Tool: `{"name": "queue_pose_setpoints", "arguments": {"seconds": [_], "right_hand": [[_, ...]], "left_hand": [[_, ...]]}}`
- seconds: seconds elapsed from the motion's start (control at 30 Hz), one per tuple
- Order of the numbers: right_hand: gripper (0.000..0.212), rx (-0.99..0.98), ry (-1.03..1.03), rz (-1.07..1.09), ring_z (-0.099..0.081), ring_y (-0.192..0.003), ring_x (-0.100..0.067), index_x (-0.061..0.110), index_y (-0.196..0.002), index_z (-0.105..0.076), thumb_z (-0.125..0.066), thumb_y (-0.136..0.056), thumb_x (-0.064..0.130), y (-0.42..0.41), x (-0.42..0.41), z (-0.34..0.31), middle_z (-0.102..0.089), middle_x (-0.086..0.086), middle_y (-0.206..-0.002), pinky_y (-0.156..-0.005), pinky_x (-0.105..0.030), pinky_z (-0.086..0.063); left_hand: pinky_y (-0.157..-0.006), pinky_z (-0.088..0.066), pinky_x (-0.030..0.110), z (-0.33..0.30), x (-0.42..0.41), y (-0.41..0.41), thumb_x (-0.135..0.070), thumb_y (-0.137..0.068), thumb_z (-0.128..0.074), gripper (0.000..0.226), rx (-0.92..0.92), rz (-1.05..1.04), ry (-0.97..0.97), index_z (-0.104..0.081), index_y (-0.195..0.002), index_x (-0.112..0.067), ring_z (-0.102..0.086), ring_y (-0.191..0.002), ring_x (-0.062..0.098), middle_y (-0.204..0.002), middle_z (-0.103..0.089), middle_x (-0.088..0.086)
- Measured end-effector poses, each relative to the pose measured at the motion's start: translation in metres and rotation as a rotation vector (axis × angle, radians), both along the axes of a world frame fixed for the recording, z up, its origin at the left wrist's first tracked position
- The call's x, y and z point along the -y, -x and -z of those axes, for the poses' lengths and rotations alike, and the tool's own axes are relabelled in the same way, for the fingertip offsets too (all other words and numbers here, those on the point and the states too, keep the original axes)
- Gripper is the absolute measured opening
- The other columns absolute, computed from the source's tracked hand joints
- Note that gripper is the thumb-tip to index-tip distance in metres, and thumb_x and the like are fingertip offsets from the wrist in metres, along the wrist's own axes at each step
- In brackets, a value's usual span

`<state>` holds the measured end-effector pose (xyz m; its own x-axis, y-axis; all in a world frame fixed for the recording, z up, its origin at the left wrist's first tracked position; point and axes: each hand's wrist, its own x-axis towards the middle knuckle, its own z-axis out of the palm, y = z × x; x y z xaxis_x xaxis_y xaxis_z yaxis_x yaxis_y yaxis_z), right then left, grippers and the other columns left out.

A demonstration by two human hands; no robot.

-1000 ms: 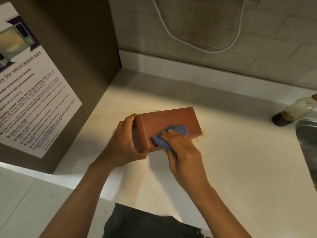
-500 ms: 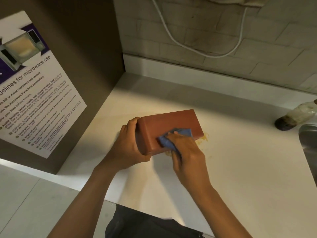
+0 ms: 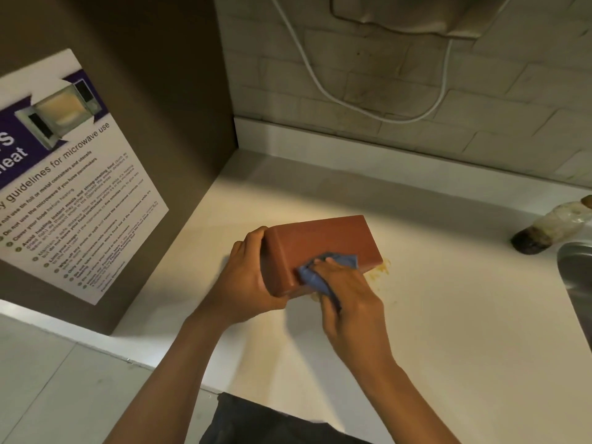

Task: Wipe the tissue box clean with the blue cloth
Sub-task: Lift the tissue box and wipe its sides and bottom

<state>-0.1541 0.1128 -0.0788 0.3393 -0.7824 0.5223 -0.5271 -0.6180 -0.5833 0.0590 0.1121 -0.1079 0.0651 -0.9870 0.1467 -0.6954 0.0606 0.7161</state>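
Observation:
A reddish-brown tissue box point(image 3: 323, 241) rests on the white counter point(image 3: 448, 315), tilted up on its long edge. My left hand point(image 3: 248, 283) grips its near left end. My right hand point(image 3: 347, 290) presses a crumpled blue cloth point(image 3: 320, 274) against the box's near face, close to its lower edge. Part of the cloth is hidden under my fingers.
A brown cabinet side with a microwave guideline poster point(image 3: 73, 193) rises at the left. A yellowish stain point(image 3: 381, 270) lies on the counter beside the box. At the right are a steel sink rim point(image 3: 576, 277) and a lying bottle point(image 3: 551, 229). A white cable point(image 3: 352, 100) hangs on the tiled wall.
My right hand has slid the cloth a little along the box's near face toward the left end. The camera view has tilted up slightly. My left hand keeps its grip.

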Motion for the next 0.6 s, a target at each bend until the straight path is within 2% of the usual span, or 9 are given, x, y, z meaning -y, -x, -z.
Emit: {"name": "queue_pose_setpoints", "arguments": {"seconds": [0.07,0.1,0.2,0.27,0.33,0.4,0.43,0.53,0.6], "right_hand": [[0.045,0.067,0.003,0.028,-0.061,-0.108,-0.008,0.020,-0.120,-0.069,-0.070,-0.084,-0.007,-0.003,0.010,-0.008,-0.065,0.011,-0.114,-0.104,-0.022,-0.044],[0.045,0.084,0.008,0.025,-0.060,-0.106,-0.006,0.021,-0.119,-0.069,-0.070,-0.085,-0.008,-0.007,0.012,-0.012,-0.064,0.013,-0.113,-0.102,-0.022,-0.044],[0.038,0.053,0.028,-0.027,-0.063,-0.107,-0.011,0.015,-0.116,-0.072,-0.069,-0.085,-0.007,-0.020,0.007,-0.019,-0.069,0.004,-0.114,-0.101,-0.023,-0.047],[0.035,-0.030,0.051,-0.069,-0.064,-0.112,-0.017,0.011,-0.116,-0.072,-0.073,-0.084,-0.002,-0.025,-0.003,-0.018,-0.070,-0.003,-0.118,-0.105,-0.026,-0.046],[0.035,-0.119,0.093,-0.097,-0.064,-0.114,-0.018,0.010,-0.117,-0.071,-0.077,-0.083,0.005,-0.023,-0.013,-0.014,-0.070,-0.004,-0.119,-0.106,-0.026,-0.045],[0.035,-0.118,0.077,-0.084,-0.064,-0.114,-0.018,0.011,-0.118,-0.071,-0.076,-0.084,0.006,-0.012,-0.016,-0.011,-0.070,-0.003,-0.120,-0.107,-0.024,-0.044],[0.035,-0.098,0.047,-0.068,-0.064,-0.114,-0.017,0.011,-0.119,-0.070,-0.073,-0.085,0.004,-0.006,-0.014,-0.010,-0.069,-0.002,-0.120,-0.106,-0.024,-0.045],[0.037,-0.016,-0.025,-0.029,-0.065,-0.107,-0.018,0.013,-0.119,-0.071,-0.072,-0.086,-0.003,0.003,0.005,-0.015,-0.069,0.000,-0.116,-0.101,-0.026,-0.048],[0.033,0.041,-0.063,-0.029,-0.065,-0.106,-0.019,0.015,-0.118,-0.071,-0.073,-0.087,0.003,-0.001,0.018,-0.024,-0.069,0.001,-0.116,-0.097,-0.033,-0.051]], "left_hand": [[-0.092,-0.052,0.039,-0.004,0.001,0.004,-0.066,-0.046,-0.085,0.120,0.021,-0.007,0.009,-0.019,-0.144,-0.043,-0.048,-0.110,0.012,-0.114,-0.027,-0.052],[-0.091,-0.053,0.041,-0.006,0.002,0.005,-0.066,-0.047,-0.083,0.120,0.038,0.000,0.018,-0.019,-0.144,-0.042,-0.048,-0.110,0.013,-0.113,-0.027,-0.050],[-0.095,-0.053,0.051,-0.010,0.005,0.009,-0.069,-0.051,-0.073,0.120,0.062,0.008,0.016,-0.027,-0.151,-0.020,-0.050,-0.111,0.020,-0.124,-0.036,-0.016],[-0.102,-0.050,0.051,-0.011,0.005,0.009,-0.085,-0.052,-0.067,0.131,0.042,0.001,-0.026,-0.034,-0.150,-0.005,-0.050,-0.114,0.023,-0.125,-0.046,0.000],[-0.106,-0.048,0.051,-0.012,0.004,0.008,-0.085,-0.051,-0.076,0.133,0.020,0.011,-0.065,-0.033,-0.150,-0.009,-0.050,-0.120,0.025,-0.131,-0.049,0.004],[-0.100,-0.051,0.047,-0.011,0.001,0.009,-0.060,-0.052,-0.094,0.125,0.018,0.029,-0.043,-0.026,-0.151,-0.024,-0.049,-0.117,0.022,-0.127,-0.045,-0.014],[-0.097,-0.052,0.043,-0.010,-0.001,0.009,-0.053,-0.051,-0.094,0.122,0.017,0.025,-0.020,-0.024,-0.148,-0.031,-0.048,-0.114,0.018,-0.122,-0.040,-0.025],[-0.092,-0.052,0.038,-0.010,-0.001,0.012,-0.048,-0.051,-0.094,0.118,0.038,0.003,0.022,-0.021,-0.143,-0.042,-0.045,-0.111,0.013,-0.117,-0.028,-0.044],[-0.089,-0.050,0.037,-0.011,-0.001,0.015,-0.047,-0.050,-0.092,0.118,0.055,0.006,0.044,-0.019,-0.142,-0.043,-0.045,-0.110,0.013,-0.117,-0.021,-0.054]]}}
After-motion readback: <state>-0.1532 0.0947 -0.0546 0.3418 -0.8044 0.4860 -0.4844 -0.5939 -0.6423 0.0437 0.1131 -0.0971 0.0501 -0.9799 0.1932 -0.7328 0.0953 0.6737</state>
